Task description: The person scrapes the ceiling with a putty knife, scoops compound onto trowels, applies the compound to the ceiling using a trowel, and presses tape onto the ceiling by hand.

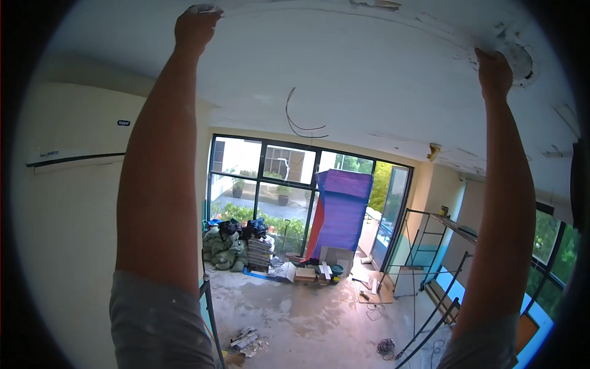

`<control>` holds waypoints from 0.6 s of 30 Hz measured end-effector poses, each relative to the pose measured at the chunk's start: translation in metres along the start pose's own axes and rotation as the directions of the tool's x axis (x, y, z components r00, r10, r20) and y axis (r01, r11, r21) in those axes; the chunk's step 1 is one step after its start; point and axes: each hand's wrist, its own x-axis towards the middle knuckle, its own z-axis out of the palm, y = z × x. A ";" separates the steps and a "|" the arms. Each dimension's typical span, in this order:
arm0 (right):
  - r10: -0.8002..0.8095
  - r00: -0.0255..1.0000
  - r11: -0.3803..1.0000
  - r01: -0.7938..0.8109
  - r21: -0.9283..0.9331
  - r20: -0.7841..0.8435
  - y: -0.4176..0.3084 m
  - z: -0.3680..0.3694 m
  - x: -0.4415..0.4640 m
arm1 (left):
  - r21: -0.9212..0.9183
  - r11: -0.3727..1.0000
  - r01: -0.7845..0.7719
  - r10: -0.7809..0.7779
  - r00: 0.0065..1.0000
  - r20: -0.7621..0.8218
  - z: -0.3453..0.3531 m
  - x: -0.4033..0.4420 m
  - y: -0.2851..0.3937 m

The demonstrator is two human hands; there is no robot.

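Observation:
Both my arms are stretched overhead to the white ceiling board point(344, 67). At the upper left, my left hand point(195, 32) is closed at the board's edge, beside a small pale broken spot; its fingertips are partly hidden. At the upper right, my right hand point(495, 72) is closed on the board's edge, right beside a ragged hole point(522, 63) with chipped rims. A cracked seam curves across the ceiling between the two hands. Another broken opening point(376, 4) shows at the top edge.
Loose wires point(295, 120) hang from the ceiling. Scaffold frames point(424, 243) stand at the right, and a metal rail point(209, 313) is close by my left arm. Filled sacks point(224, 249), a purple sheet point(345, 212) and debris point(247, 341) are below, near the windows and on the floor.

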 end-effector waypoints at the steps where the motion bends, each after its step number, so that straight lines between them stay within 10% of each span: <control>1: -0.001 1.000 1.000 0.001 -0.003 0.008 -0.001 -0.001 0.000 | 0.039 0.993 0.113 -0.111 0.992 -0.053 0.002 -0.002 0.020; 2: -0.002 1.000 1.000 0.002 -0.008 0.015 -0.001 0.000 0.000 | 0.069 0.972 0.226 -0.218 0.970 -0.110 0.000 -0.004 0.029; 8: -0.015 1.000 0.996 0.016 -0.083 0.013 0.011 0.012 0.011 | 0.769 0.572 -0.286 0.305 0.944 0.124 0.001 0.014 -0.012; 18: -0.088 0.996 0.986 0.084 -0.146 -0.023 0.011 0.015 0.011 | 0.879 0.410 -0.243 0.433 0.900 0.047 0.014 0.019 -0.013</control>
